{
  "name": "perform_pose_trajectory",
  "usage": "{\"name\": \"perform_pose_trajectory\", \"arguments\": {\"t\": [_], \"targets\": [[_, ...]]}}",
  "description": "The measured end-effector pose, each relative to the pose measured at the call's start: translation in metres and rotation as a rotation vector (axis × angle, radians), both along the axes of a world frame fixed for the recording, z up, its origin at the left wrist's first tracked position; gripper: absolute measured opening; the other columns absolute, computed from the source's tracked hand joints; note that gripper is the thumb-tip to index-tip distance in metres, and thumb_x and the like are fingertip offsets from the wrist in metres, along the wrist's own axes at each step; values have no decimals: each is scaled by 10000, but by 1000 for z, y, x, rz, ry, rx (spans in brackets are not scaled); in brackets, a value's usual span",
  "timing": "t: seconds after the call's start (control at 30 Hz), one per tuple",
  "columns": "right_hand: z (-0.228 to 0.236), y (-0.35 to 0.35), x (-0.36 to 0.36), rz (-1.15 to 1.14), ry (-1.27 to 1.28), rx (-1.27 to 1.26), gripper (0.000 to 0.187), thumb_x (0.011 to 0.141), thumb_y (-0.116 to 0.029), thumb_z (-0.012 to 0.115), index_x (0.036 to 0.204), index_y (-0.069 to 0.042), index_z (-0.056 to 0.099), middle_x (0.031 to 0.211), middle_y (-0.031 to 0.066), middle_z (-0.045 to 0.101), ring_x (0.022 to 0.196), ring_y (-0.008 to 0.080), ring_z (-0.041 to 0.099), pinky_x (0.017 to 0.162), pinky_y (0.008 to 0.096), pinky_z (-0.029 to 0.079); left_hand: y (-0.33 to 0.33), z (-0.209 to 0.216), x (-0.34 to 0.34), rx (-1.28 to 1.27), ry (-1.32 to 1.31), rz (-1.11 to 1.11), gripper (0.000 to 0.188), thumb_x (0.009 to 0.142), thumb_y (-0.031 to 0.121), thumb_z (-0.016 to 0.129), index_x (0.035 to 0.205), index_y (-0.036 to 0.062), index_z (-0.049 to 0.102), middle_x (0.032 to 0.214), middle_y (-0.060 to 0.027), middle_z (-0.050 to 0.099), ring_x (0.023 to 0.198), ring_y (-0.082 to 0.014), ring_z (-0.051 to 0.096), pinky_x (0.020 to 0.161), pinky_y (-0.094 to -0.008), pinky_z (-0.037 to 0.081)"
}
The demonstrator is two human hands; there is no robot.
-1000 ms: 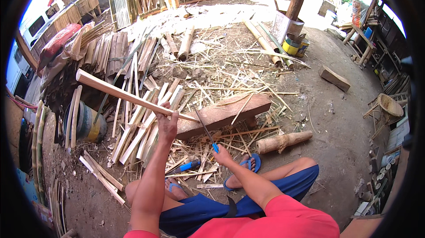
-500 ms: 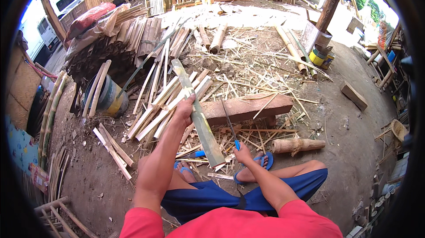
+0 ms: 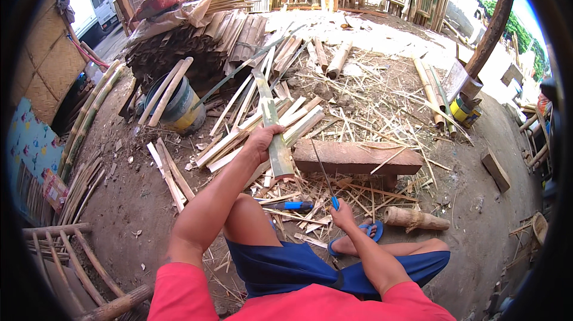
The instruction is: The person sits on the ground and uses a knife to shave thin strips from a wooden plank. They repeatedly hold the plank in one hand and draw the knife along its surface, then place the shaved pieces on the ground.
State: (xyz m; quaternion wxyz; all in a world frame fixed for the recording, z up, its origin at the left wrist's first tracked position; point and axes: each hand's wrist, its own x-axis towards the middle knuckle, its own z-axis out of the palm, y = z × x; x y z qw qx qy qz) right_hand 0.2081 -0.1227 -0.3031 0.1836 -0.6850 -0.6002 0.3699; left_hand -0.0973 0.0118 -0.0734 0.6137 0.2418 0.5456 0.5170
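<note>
The right grip [image 3: 343,216] is closed round a blue-handled knife [image 3: 323,171], blade pointing away and slightly left; the left grip [image 3: 262,141] is wrapped about a bamboo slat [image 3: 278,160] just left of a wooden block [image 3: 358,157], the slat's long axis running likewise; pale strips [image 3: 305,126] crowd its far half; beyond stands a bucket [image 3: 181,109]; farther, stacked brown slats [image 3: 197,43].

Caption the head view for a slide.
Left hand grips a split bamboo strip; right hand holds a blue-handled blade near a wooden block.
</note>
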Motion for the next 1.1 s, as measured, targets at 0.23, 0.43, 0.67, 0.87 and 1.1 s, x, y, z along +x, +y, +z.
{"name": "perform_pose_trajectory", "arguments": {"t": [0.23, 0.43, 0.67, 0.87, 1.1], "targets": [[51, 32, -57, 236, 98, 16, 288, 875, -278, 672, 1026, -37, 620, 825, 152, 660, 762, 263, 641, 728, 407, 500, 7, 1, -100, 236, -91, 232, 296, 895, 168, 732, 1101, 38, 565, 831, -47, 598, 631, -183, 602, 545, -378, 557], [71, 60, -114, 384, 86, 32, 293, 887, -284, 683, 1027, -36, 611, 852, 172, 667, 768, 305, 649, 739, 415, 499, -58, -78, -127, 18, 245, 487, 397, 784, 151, 715, 1101, 23, 514, 873, -42, 580, 695, -126, 558, 533, -300, 474], [44, 60, -158, 507, 15, -93, 333, 875, -293, 690, 1047, -15, 621, 849, 180, 657, 770, 292, 643, 757, 402, 505, -189, -211, -126, -301, 738, 548, 595, 727, 233, 694, 1208, -12, 443, 943, -262, 660, 843, -408, 666, 800, -493, 522], [30, 63, -184, 584, -8, -121, 395, 876, -348, 682, 1103, -30, 624, 915, 207, 674, 857, 348, 659, 800, 436, 498, -276, -265, -126, -462, 833, 583, 595, 726, 259, 681, 1204, -18, 460, 984, -291, 657, 911, -455, 659, 832, -502, 518], [30, 77, -212, 623, -12, -216, 408, 890, -392, 665, 1085, -37, 615, 927, 230, 676, 876, 398, 655, 788, 458, 493, -258, -293, -195, -619, 894, 657, 609, 709, 258, 705, 1205, -19, 487, 1004, -270, 675, 929, -436, 670, 863, -484, 524]]}}
